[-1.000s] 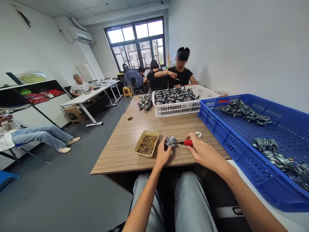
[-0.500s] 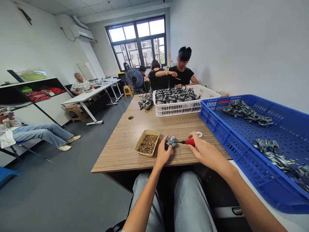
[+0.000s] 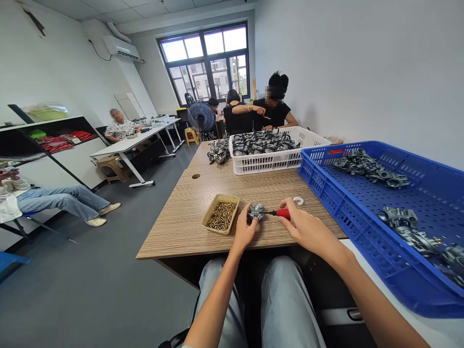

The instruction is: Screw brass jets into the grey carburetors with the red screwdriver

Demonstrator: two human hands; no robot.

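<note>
My left hand (image 3: 244,231) is closed around a small grey metal casting (image 3: 257,210), which looks like a carburetor body, just above the wooden table. From the right, my right hand (image 3: 307,228) grips a screwdriver (image 3: 282,213) by its red handle. Its dark shaft lies about level and reaches the casting; the tip's exact seat is too small to make out. Left of my left hand stands a beige tray (image 3: 206,223) of brass-coloured screw-like parts (image 3: 222,216). A white curved piece (image 3: 298,200) lies just beyond my right hand.
A blue crate (image 3: 326,193) with several metal castings (image 3: 369,166) stands at the right. Behind the work, a white basket (image 3: 253,166) is heaped with dark metal parts (image 3: 266,141), with more parts (image 3: 218,152) beside it. A co-worker (image 3: 277,108) sits across the table.
The fingers of my right hand have shifted slightly on the screwdriver handle. My left hand and the casting stay in place; the whole view has moved a little.
</note>
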